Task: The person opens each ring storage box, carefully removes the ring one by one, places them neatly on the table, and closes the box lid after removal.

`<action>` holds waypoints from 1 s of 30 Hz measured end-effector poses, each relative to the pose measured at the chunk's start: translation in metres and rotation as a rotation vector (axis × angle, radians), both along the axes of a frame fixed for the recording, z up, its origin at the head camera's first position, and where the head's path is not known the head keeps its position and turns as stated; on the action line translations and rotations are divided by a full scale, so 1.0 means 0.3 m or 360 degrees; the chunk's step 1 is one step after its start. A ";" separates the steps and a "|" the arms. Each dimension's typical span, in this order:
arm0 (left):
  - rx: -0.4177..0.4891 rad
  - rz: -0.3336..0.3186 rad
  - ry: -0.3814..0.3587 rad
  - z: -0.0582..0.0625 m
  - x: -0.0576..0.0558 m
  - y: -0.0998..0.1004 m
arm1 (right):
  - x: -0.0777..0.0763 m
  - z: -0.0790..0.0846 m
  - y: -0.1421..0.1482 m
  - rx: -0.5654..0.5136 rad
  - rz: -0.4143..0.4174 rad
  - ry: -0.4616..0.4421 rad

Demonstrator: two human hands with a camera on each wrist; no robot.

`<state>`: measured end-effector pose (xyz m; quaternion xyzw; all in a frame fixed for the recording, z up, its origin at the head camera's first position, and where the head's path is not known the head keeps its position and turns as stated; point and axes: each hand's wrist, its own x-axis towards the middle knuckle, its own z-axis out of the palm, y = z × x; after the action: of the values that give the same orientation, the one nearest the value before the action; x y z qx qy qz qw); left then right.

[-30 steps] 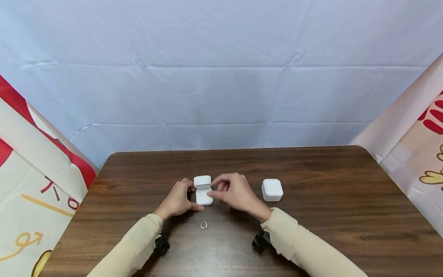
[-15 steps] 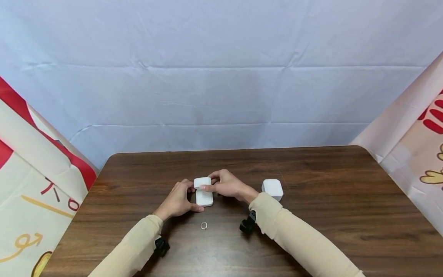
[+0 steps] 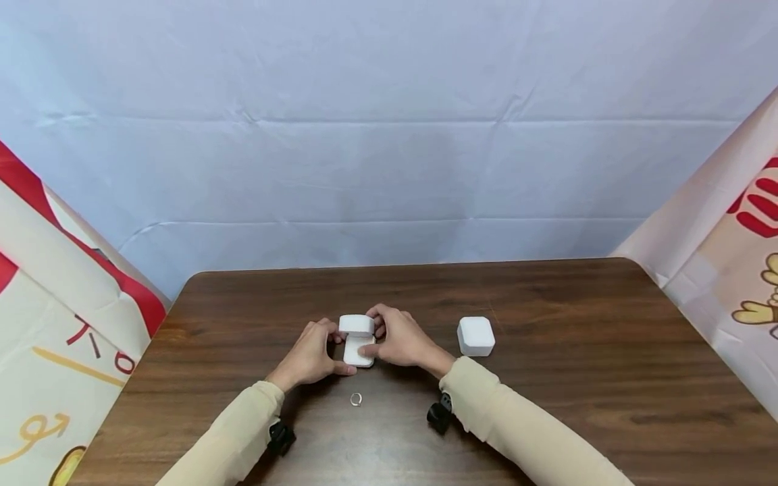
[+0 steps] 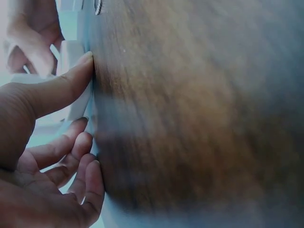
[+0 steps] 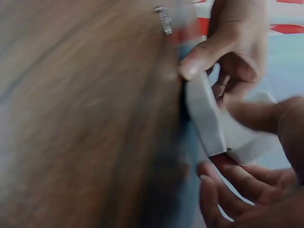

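A small white ring box [image 3: 356,325] stands on the table with its lid raised and its pale inside facing the person. My left hand [image 3: 310,351] holds the base from the left, thumb at the front corner and fingers toward the back. From the right, my right hand [image 3: 406,343] grips the box, its fingers at the side by the hinge. In the right wrist view, the blurred right thumb [image 5: 251,115] reaches over the inside. A silver ring [image 3: 352,399] with a row of small stones lies on the table in front of the box.
A second white box [image 3: 477,335], closed, stands to the right of the right hand. The brown wooden table [image 3: 577,351] ends at a white cloth backdrop [image 3: 389,169], with printed cloths at both sides. Black wrist cameras are strapped under both sleeves.
My right hand moved in against the box, and its thumb went from the inside onto the lid front, then back down over the inside. The lid dipped, then rose. The left hand stayed in place.
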<state>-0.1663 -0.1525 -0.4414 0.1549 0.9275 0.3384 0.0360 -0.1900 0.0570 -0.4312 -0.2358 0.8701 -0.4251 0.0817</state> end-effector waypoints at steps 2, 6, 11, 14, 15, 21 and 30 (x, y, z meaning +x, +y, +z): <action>-0.0015 0.0018 -0.0004 0.002 0.002 -0.001 | -0.004 0.012 -0.003 -0.0034 0.0013 -0.0092; -0.0016 0.0041 -0.0027 0.003 0.002 0.002 | -0.016 0.025 -0.011 -0.0061 -0.0043 -0.0260; 0.0017 0.0044 -0.0048 0.004 0.000 0.006 | -0.033 0.023 -0.022 -0.0145 -0.0149 -0.0435; 0.0025 0.0026 -0.0049 0.002 -0.002 0.005 | -0.043 0.020 -0.026 -0.0239 -0.0188 -0.0545; 0.0025 0.0019 -0.0048 0.002 -0.003 0.005 | -0.045 0.020 -0.027 -0.0260 -0.0188 -0.0570; -0.0013 0.0009 -0.0009 0.003 -0.004 0.006 | -0.053 0.009 -0.007 -0.0297 -0.0032 -0.0512; -0.0008 0.0043 -0.0001 -0.003 -0.003 0.009 | -0.005 -0.019 0.031 -0.0013 0.0258 0.0027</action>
<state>-0.1671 -0.1499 -0.4424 0.1423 0.9302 0.3367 0.0323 -0.1914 0.0664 -0.4370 -0.3095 0.8470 -0.4186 0.1077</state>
